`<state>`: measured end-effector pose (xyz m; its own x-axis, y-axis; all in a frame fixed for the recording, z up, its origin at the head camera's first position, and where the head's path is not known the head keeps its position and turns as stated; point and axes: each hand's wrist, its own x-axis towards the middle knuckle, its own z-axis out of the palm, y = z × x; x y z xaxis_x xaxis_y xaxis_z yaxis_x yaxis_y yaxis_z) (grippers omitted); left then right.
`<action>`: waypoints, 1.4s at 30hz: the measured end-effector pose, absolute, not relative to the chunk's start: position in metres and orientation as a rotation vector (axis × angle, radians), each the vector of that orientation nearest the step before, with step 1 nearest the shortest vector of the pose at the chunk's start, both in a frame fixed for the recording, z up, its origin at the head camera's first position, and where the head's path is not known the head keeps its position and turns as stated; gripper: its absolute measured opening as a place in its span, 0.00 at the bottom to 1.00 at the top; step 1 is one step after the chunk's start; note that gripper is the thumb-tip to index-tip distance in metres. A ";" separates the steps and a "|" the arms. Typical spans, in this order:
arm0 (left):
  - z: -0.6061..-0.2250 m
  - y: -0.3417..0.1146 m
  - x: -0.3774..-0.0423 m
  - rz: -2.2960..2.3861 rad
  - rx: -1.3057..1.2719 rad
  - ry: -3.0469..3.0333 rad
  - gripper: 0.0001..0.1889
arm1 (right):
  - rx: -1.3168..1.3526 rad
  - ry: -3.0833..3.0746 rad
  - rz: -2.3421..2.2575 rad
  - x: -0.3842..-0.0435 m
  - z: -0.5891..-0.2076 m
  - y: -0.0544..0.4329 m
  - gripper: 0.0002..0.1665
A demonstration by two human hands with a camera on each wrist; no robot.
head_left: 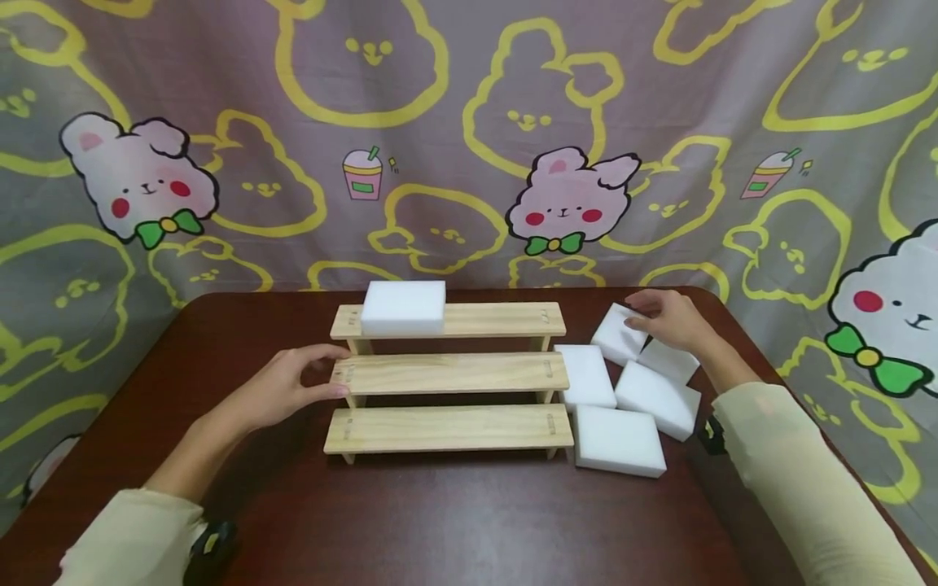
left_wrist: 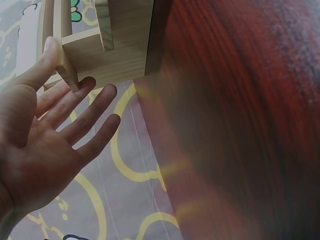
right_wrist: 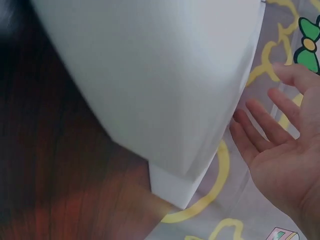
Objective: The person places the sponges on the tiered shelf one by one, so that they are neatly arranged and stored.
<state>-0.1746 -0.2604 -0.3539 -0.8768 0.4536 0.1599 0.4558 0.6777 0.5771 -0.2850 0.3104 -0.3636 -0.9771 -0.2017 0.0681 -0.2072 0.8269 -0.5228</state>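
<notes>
A three-step wooden display rack (head_left: 454, 374) stands on the table. My left hand (head_left: 289, 382) holds the left end of its middle step, thumb at the front edge and forefinger at the back; in the left wrist view the other fingers of the left hand (left_wrist: 65, 130) spread loosely. One white foam block (head_left: 403, 306) lies on the left part of the top step. At the right, my right hand (head_left: 670, 317) is over the farthest loose foam block (head_left: 615, 335), thumb and fingers apart. In the right wrist view its relaxed fingers (right_wrist: 262, 125) are beside a white block (right_wrist: 165, 90).
Right of the rack lie more white foam blocks: one near the front (head_left: 619, 439), another behind it (head_left: 658, 397), one against the rack (head_left: 586, 376) and one partly under the right hand (head_left: 670, 360). A patterned curtain (head_left: 454, 163) hangs behind the dark red table (head_left: 469, 521).
</notes>
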 end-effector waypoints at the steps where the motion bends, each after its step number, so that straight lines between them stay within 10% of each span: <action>1: -0.354 -0.261 -0.174 -0.991 -0.778 -2.876 0.24 | 0.332 -3.003 0.855 -0.285 -0.364 0.311 0.27; 42: -0.350 -0.258 -0.175 -1.019 -0.785 -2.892 0.23 | 0.410 -3.182 0.586 -0.292 -0.363 0.320 0.42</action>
<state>-0.1746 -0.2582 -0.3498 -0.8766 0.4610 0.1377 0.4455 0.6696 0.5943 -0.2925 0.3202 -0.3628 -0.9613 -0.2659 -0.0714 -0.2230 0.9041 -0.3645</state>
